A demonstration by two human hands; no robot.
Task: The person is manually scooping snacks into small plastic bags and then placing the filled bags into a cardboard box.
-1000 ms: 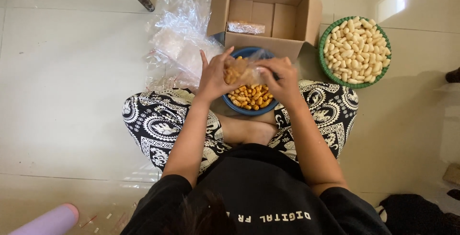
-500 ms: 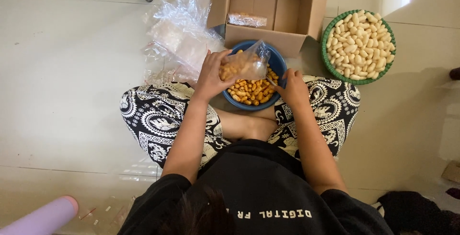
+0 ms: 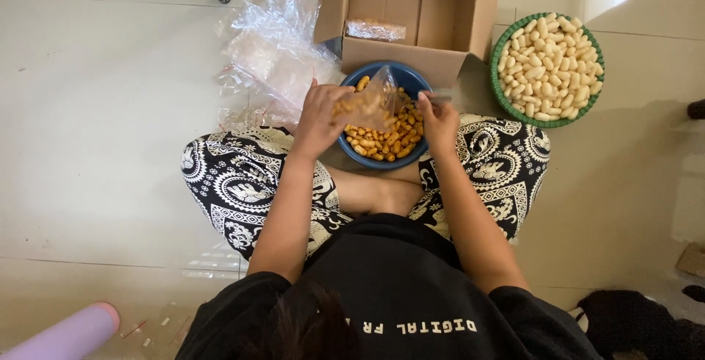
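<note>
While I sit cross-legged on the tiled floor (image 3: 110, 110), my left hand (image 3: 321, 116) has its fingers (image 3: 317, 95) closed around a small clear plastic bag (image 3: 367, 103) partly filled with orange-brown snack pieces. The bag hangs tilted just beyond those fingers, over the blue bowl (image 3: 352, 150) that rests between my knees and holds more of the same pieces (image 3: 385, 139). My right hand (image 3: 439, 119) sits just across the bag from the left; its fingers (image 3: 429, 103) are drawn narrow and pinch something thin at the bowl's rim, near the bag's edge, though I cannot tell what it is. Beyond both sets of fingers, touching the far side of the bowl, stands an open cardboard box (image 3: 411, 15) with one sealed packet (image 3: 376, 30) inside. Past my left fingers lies a heap of empty clear bags (image 3: 275, 59). Out beyond my right fingers sits a green basket (image 3: 499, 92) piled with pale pieces (image 3: 547, 66).
</note>
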